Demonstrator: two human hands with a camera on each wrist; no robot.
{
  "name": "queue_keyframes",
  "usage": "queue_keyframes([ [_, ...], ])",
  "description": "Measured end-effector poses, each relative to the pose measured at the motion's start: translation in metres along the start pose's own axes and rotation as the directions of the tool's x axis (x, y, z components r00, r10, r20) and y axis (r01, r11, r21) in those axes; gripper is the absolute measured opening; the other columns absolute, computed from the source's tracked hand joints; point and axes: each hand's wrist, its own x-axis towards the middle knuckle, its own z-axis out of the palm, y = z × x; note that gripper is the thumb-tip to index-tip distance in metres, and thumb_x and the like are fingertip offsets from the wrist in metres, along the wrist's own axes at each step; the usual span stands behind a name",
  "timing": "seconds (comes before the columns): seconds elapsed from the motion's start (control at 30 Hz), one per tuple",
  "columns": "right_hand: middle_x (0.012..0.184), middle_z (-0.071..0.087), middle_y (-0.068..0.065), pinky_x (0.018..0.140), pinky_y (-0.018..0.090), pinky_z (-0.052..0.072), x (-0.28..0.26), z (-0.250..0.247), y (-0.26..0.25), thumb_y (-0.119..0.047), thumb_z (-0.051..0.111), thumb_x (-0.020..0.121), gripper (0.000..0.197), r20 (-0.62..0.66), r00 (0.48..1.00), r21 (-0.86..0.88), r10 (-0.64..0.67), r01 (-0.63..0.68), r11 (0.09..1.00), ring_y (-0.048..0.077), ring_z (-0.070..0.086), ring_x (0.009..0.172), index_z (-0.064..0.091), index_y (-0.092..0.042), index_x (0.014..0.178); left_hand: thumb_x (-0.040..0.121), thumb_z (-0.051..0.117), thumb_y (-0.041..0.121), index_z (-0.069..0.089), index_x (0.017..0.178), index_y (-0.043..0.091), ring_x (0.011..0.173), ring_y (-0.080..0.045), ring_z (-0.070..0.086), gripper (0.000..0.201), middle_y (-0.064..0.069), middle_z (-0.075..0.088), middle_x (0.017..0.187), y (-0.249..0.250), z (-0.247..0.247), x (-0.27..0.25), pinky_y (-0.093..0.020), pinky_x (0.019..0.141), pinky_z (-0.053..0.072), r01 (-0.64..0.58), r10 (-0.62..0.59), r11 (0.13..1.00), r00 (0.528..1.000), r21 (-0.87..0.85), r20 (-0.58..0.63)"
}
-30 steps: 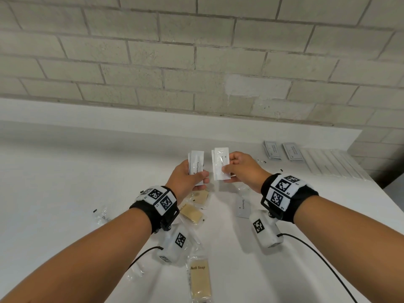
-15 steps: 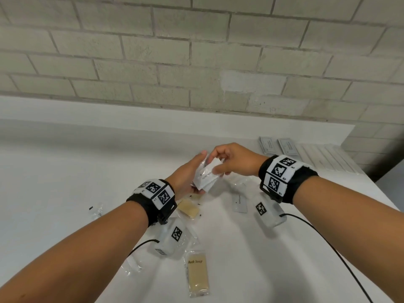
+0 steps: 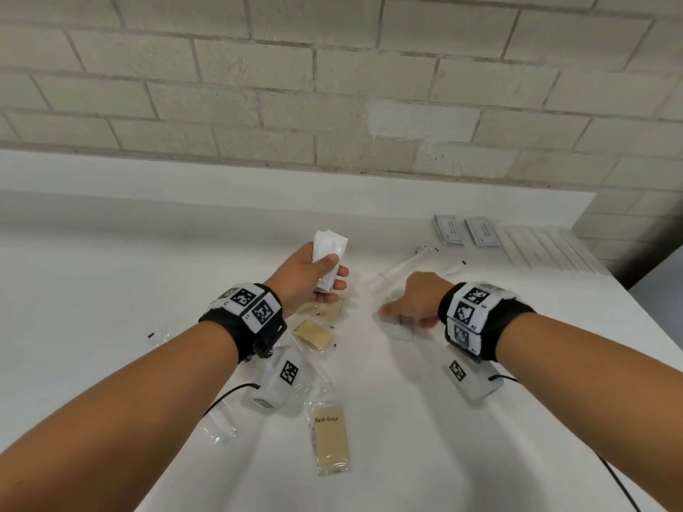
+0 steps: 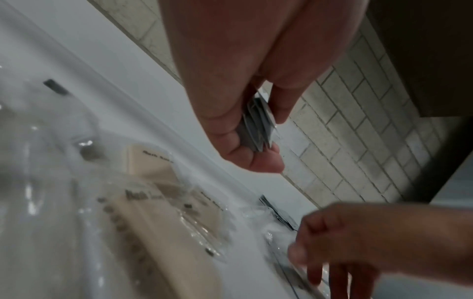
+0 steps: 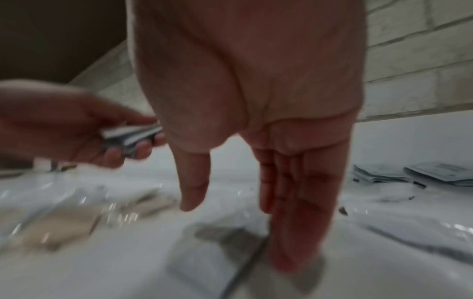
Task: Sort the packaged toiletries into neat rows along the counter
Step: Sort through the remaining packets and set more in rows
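My left hand [image 3: 329, 277] is raised over the white counter [image 3: 92, 290] and grips a small stack of white sachets [image 3: 327, 249] between thumb and fingers. The left wrist view shows their edges [image 4: 257, 127] pinched in the hand. My right hand [image 3: 404, 312] is down on the counter to the right. Its straight fingers [image 5: 294, 202] touch a flat white sachet [image 3: 401, 330] lying there, and nothing is held. Tan bath soap packets [image 3: 330, 437] [image 3: 312, 334] lie loose below my left hand.
At the back right, two grey sachet piles [image 3: 449, 230] [image 3: 482, 232] sit beside a row of long white packets [image 3: 547, 249]. A clear-wrapped long item [image 3: 397, 269] lies behind my right hand. Clear wrappers [image 3: 218, 426] [image 3: 157, 334] lie at the left. A brick wall [image 3: 332, 86] backs the counter.
Both hands held white sachets a second ago. The right hand passed its sachets to the left, then dropped to the counter onto another sachet. The left hand holds the joined stack.
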Motion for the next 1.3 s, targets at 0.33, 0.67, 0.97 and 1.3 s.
queue_keyframes([
  [0.33,0.095,0.066,0.012,0.084,0.035,0.051,-0.005,0.014,-0.017,-0.031,0.073,0.081,0.035,0.076,0.991,-0.181,0.106,-0.091,0.979,0.028,0.065,0.089,0.048,-0.008,0.075,0.102,0.045,0.023,0.043,0.131,0.015,0.078,-0.017,0.062,0.031,-0.005,0.062,0.094,0.001,-0.018,-0.028,-0.027,0.064,0.056,0.015,-0.012,1.000,0.993,0.020,-0.116],
  [0.67,0.080,0.047,0.008,0.062,0.031,0.052,-0.037,-0.007,-0.035,0.001,0.045,0.090,0.021,0.051,0.994,0.489,-0.096,0.059,0.870,0.018,0.049,0.066,0.045,-0.009,0.071,0.092,0.035,0.016,0.048,0.129,0.006,0.070,-0.022,0.058,0.040,-0.010,0.061,0.087,0.001,0.001,-0.062,-0.029,0.056,0.046,0.137,-0.162,0.981,0.968,-0.135,-0.191],
  [0.97,0.080,0.065,0.010,0.065,0.036,0.058,-0.063,-0.001,-0.022,-0.009,0.070,0.083,0.017,-0.125,0.970,0.541,-0.210,0.244,0.805,0.025,0.067,0.068,0.056,-0.005,0.093,0.097,0.031,0.019,0.058,0.105,0.005,0.076,-0.025,0.061,0.031,-0.014,0.064,0.092,-0.013,0.067,-0.078,-0.037,0.069,0.056,0.170,-0.186,0.957,0.981,-0.233,-0.049],
  [1.3,0.107,0.058,0.004,0.072,0.026,0.045,-0.064,0.008,-0.012,-0.020,0.068,0.083,0.035,-0.187,0.937,0.420,-0.296,0.348,0.838,0.018,0.058,0.089,0.052,-0.013,0.114,0.098,0.042,0.019,0.050,0.115,0.006,0.084,-0.029,0.069,0.023,-0.016,0.066,0.106,-0.019,0.069,-0.077,-0.033,0.073,0.054,0.103,-0.107,0.987,0.994,-0.123,-0.024],
])
